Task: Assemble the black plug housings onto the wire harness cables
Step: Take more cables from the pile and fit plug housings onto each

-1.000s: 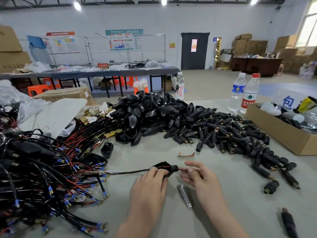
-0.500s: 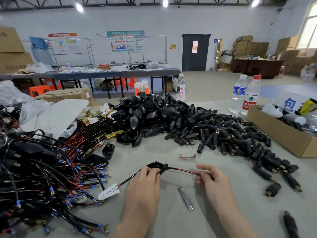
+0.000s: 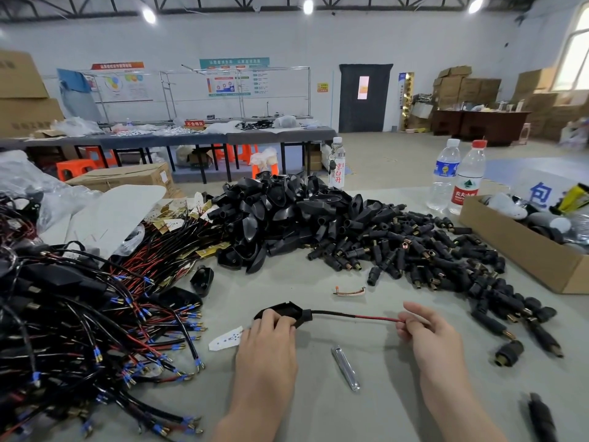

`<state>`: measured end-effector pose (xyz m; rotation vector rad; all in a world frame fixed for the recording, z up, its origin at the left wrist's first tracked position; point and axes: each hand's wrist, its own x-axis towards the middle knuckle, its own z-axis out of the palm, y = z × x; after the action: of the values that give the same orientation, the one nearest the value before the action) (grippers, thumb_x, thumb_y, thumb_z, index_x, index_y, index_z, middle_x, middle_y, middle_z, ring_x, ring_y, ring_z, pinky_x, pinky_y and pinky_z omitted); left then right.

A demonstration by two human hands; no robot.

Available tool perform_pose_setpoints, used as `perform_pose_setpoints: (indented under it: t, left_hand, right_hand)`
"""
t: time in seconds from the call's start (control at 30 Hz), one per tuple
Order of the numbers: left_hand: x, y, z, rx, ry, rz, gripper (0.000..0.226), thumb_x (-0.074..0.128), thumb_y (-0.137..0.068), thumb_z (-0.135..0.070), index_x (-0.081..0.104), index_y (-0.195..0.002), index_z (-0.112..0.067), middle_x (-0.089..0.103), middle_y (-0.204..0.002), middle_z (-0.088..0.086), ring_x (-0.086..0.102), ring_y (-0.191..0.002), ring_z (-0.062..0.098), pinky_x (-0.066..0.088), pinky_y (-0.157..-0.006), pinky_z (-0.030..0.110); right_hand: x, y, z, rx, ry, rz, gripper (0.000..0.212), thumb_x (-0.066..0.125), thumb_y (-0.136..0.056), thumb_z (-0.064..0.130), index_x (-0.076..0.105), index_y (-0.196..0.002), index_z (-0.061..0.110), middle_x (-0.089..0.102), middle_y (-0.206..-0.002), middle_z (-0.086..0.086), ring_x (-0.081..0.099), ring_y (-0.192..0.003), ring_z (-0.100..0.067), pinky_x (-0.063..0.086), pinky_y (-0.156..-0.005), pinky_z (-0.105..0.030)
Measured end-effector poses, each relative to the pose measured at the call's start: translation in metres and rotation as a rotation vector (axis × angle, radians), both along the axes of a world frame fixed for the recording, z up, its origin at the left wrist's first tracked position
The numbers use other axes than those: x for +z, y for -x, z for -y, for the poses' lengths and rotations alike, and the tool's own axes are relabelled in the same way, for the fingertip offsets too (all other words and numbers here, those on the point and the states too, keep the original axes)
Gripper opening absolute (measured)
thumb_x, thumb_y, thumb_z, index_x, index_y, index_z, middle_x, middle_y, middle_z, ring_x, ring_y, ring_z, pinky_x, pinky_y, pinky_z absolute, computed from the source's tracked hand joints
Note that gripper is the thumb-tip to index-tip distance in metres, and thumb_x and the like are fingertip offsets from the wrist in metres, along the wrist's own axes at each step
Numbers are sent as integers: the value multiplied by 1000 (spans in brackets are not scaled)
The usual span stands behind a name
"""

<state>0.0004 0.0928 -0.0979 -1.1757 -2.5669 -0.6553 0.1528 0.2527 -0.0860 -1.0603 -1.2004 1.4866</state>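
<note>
While left hand clamps housing at near centre, right hand pinches cable end to its right: best pull straight along neck, steady, no kinking, housing pinned flat.

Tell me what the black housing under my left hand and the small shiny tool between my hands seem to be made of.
The housing looks like moulded plastic, black with a dull satin sheen and soft-edged highlights. The tool looks like polished metal, probably steel: silvery, with bright mirror-like glints along its length.
</note>
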Motion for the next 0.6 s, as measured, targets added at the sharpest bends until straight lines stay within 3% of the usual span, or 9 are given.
perform_pose_setpoints:
  t: [0.2,0.43,0.6]
  left_hand:
    - [-2,-2,0,39,8,-12,22,45,-100,-19,60,-114,-29,46,-110,-10,46,-99,13,38,-89,26]
    - [-5,-1,1,2,-15,14,36,48,-96,-11,47,-122,-36,44,-108,-15,44,-99,11,39,-88,26]
    - [-5,-1,1,8,-15,-13,35,46,-97,-12,46,-122,-36,43,-111,-16,44,-101,10,38,-90,24]
  right_hand:
    - [0,-3,-2,-64,12,10,31,40,-100,-5,63,-102,15,66,-86,-3,59,-69,-14,47,-50,-7]
    - [-1,-4,-5,-118,37,24,30,39,-100,-4,63,-108,13,65,-87,-1,58,-69,-12,47,-60,-17]
    - [-1,-3,-7,-143,53,20,30,39,-100,-4,63,-108,13,65,-89,-2,58,-71,-11,48,-59,-14]
